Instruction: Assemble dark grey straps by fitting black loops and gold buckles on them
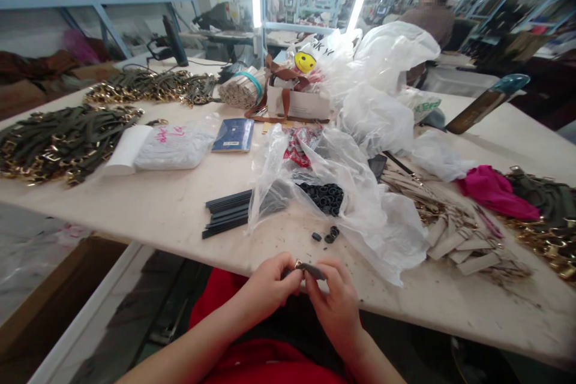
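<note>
At the table's front edge, a short dark strap (312,270) with a small gold-coloured buckle (298,264) spans between my two hands. My left hand (279,279) pinches the buckle end. The strap's other part is gripped between the thumb and fingers of my right hand (333,291). Just beyond them lie a few loose black loops (332,234). Behind those, many more black loops (324,197) spill from an open clear plastic bag (373,222). Flat black strips (228,213) lie side by side to the left, partly under the bag.
Heaps of dark straps with gold hardware (67,138) cover the left side, near a wrapped white packet (175,147) and a blue booklet (233,135). Beige straps (468,240) and a magenta cloth (499,192) lie right. White plastic bags (378,78) stand behind. A person (432,12) is at back right.
</note>
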Available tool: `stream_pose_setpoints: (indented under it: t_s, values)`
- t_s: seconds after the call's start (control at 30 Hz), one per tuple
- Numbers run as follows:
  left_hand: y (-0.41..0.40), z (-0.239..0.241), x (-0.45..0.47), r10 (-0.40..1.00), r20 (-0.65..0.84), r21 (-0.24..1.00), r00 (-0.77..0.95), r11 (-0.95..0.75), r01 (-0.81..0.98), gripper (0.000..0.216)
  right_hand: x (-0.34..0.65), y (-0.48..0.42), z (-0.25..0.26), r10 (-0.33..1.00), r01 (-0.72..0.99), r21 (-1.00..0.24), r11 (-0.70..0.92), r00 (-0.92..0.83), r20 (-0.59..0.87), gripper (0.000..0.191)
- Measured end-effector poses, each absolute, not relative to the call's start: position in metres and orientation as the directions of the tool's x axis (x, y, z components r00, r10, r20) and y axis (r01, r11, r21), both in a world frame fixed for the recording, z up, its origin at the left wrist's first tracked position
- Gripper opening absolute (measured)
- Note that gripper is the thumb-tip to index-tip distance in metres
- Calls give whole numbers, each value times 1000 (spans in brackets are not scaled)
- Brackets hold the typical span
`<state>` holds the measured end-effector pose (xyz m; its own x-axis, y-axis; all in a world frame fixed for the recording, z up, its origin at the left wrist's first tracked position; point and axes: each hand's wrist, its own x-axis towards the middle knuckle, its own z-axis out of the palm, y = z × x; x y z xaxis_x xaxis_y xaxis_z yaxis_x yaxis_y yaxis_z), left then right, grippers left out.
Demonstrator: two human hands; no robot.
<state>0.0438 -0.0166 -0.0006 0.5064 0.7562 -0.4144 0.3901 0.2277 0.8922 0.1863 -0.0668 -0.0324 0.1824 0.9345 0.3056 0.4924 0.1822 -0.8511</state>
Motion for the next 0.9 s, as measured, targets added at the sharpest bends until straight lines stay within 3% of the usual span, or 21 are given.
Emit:
stream_pose_setpoints:
  t_s: [0.2, 0.43, 0.6, 0.67, 0.77, 0.83, 0.9]
  values:
    - [-15, -4, 42, 723, -426, 895, 544, 248, 371, 28, 188, -64, -34, 980, 274, -961, -27, 197, 29, 10]
    - [-6, -18, 41, 736, -460, 876, 497, 285, 388, 30, 195, -60, -25, 997, 339, -937, 79, -27, 74, 7]
    - [-5, -22, 41, 832, -354, 921, 428, 231, 313, 33, 199, -50, -24, 987, 472, -868, 154, -112, 115, 12]
    - [-6, -21, 39, 816, -313, 938, 486, 186, 293, 39, 204, -43, -29, 985, 627, -760, 169, -82, 151, 14]
    - [-5, -21, 37, 788, -321, 935, 525, 177, 306, 30, 213, -30, -37, 981, 901, -415, 124, -49, 186, 15]
    - [-4, -21, 36, 802, -342, 929, 490, 210, 306, 30, 216, -22, -39, 985, 981, -181, 71, -40, 169, 16]
    - [-3, -22, 35, 814, -352, 925, 462, 228, 304, 30, 216, -16, -39, 988, 999, -32, 40, -34, 153, 17]
